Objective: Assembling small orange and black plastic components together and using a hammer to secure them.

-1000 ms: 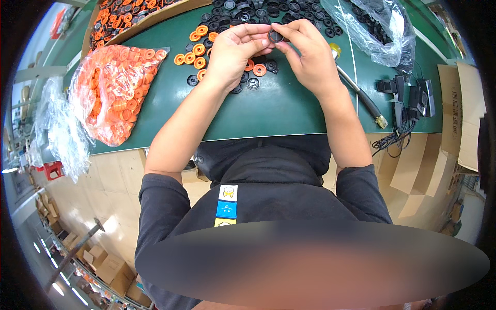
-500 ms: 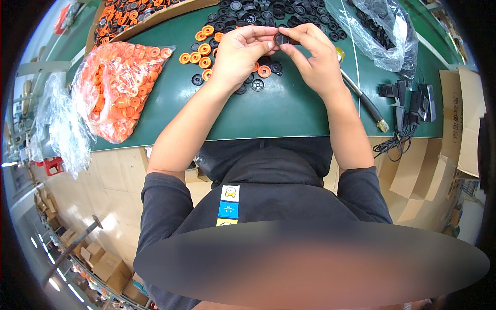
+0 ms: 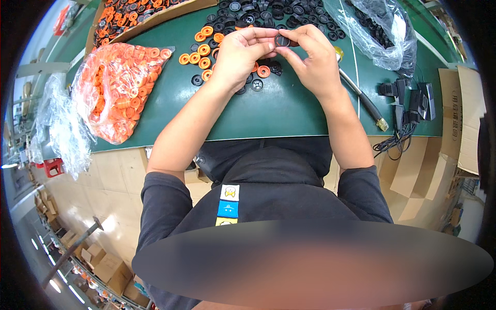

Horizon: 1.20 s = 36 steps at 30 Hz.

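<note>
A small black wheel (image 3: 281,41) is pinched between the fingertips of both hands, above the far part of the green table. My left hand (image 3: 238,58) grips it from the left, fingers bent and thumb pressed in. From the other side my right hand (image 3: 313,61) closes on it with thumb and index finger. Below and between the hands lie an orange wheel (image 3: 263,71) and a black wheel (image 3: 257,84). Several orange wheels (image 3: 204,50) are scattered left of my left hand. A heap of black wheels (image 3: 297,10) spreads beyond both hands.
On the left, a clear bag of orange parts (image 3: 121,93) sits by a carton (image 3: 155,26) of mixed orange and black wheels. Right of my hands lie a black-handled tool (image 3: 368,105), black devices with cables (image 3: 408,106) and a plastic bag (image 3: 385,41) with black parts.
The black wheel has turned slightly between my fingertips, and my right thumb has shifted a little to the left. Everything else looks the same.
</note>
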Each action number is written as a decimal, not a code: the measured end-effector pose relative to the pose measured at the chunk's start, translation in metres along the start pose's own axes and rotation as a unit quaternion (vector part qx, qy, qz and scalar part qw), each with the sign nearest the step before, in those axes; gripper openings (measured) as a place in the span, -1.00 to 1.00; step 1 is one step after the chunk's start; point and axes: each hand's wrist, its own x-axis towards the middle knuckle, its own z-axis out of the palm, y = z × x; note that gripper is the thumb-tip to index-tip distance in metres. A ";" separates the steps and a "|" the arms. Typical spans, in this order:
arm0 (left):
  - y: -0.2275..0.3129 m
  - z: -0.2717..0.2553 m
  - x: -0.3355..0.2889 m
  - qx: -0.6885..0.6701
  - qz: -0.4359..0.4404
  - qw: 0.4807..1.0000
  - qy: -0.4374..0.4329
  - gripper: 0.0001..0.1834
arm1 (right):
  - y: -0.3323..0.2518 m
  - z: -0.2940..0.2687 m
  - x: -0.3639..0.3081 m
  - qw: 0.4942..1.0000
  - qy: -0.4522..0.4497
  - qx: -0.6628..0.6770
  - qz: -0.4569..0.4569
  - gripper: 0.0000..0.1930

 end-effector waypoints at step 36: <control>-0.005 0.003 0.000 0.041 0.012 0.999 0.014 -0.69 | -0.004 0.002 -0.004 0.999 -0.017 0.004 0.047 -0.64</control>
